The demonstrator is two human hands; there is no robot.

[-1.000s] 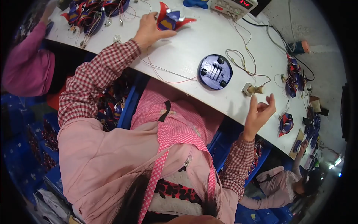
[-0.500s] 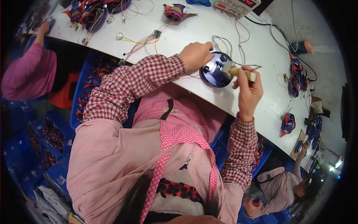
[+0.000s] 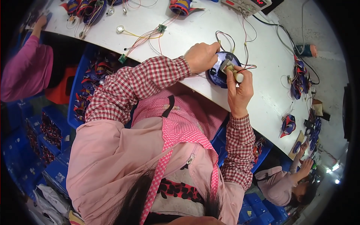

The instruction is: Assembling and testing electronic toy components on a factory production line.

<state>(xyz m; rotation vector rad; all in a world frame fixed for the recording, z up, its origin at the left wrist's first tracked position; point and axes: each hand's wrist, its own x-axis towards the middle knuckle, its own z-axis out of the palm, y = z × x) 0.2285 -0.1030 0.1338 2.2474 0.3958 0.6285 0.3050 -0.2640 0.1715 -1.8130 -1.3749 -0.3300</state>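
Head | purple disc (image 3: pixel 216 77) — between left hand (image 3: pixel 202 57) and right hand (image 3: pixel 240 90) | left: at rim, grip unclear | right: grips tool (image 3: pixel 239 77)

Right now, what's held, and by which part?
The right hand grips a short tool by its pale handle, over the round purple base. The left hand is at the base's rim; any grip is unclear.

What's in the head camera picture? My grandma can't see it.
A person's right hand holds a stubby, pale tool over a round, dark-blue base on a white table, with the left hand at the base's edge. Small green circuit boards and red-and-purple parts lie around.
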